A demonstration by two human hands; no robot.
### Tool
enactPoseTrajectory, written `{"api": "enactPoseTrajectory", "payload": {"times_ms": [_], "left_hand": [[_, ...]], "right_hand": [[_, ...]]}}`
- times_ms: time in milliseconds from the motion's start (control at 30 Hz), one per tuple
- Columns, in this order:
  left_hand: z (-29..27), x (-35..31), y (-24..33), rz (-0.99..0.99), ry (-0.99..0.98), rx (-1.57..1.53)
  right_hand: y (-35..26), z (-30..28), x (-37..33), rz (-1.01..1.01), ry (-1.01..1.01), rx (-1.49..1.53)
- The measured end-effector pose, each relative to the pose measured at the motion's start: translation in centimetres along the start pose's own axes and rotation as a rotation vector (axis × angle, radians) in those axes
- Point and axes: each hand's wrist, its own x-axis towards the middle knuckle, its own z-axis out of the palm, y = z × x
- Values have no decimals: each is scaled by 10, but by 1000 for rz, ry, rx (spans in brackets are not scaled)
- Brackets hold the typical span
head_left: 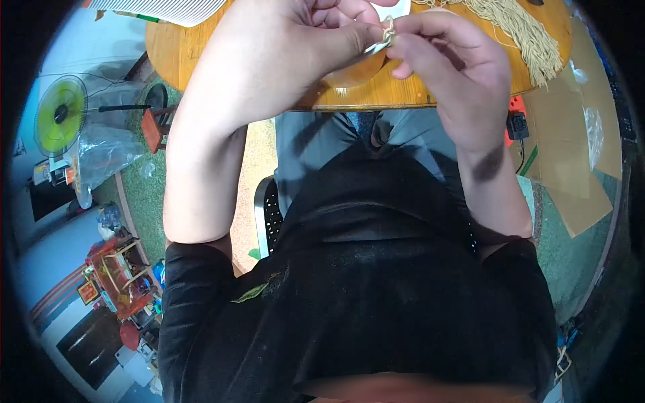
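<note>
Over the near edge of the round wooden table (403,94), my two hands meet at a small looped piece of beige cord (389,30). My left hand (322,40) pinches it between thumb and fingers from the left. From the right, thumb and forefinger of my right hand (470,74) close on the same piece. A thin whitish strip (378,48) shows just below the loop, partly covered by the fingertips. Behind the fingers lies a white piece (400,8), mostly hidden. A bundle of beige cords (527,37) hangs over the table's right side.
A white ribbed sheet (161,8) lies at the table's far left. A green-bladed fan (60,114) and clear plastic bags (107,158) stand to the left. On the right are cardboard (571,134) and a red power strip (515,107) with a black adapter (518,125).
</note>
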Motion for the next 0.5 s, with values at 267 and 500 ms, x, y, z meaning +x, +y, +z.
{"api": "enactPoseTrajectory", "payload": {"times_ms": [267, 500], "left_hand": [[4, 8, -11, 48, 95, 121], [9, -30, 1, 214, 193, 384]], "right_hand": [[-41, 20, 14, 295, 221, 121], [-34, 14, 16, 418, 254, 193]]}}
